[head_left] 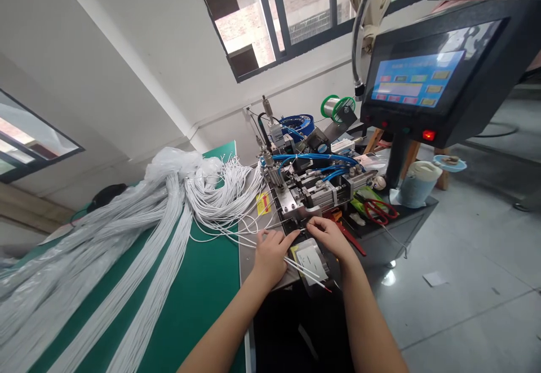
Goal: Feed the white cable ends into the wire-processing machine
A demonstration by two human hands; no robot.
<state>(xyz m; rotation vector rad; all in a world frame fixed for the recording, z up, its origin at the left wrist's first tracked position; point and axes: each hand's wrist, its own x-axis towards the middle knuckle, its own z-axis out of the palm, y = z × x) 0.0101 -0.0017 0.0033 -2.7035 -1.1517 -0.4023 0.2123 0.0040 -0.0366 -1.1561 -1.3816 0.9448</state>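
My left hand (pixel 270 254) is closed round a few white cables (pixel 310 271), whose ends stick out below the palm toward me. Its index finger stretches toward the front of the bench machine (pixel 291 201). Close to that fingertip, my right hand (pixel 328 238) pinches with thumb and forefinger at the machine's edge; what lies between those fingers is too small to make out. Just under both hands sits a metal cylinder with a white label (pixel 311 261). More white cables run from the left hand back to a large bundle (pixel 220 192) on the green table.
Plastic-wrapped cable bundles (pixel 160 215) cover much of the green table (pixel 211 305). Red-handled scissors (pixel 380 211) lie right of the machine. A control screen (pixel 422 80) stands at right above a plastic tub (pixel 419 184). A wire spool (pixel 337 108) sits behind.
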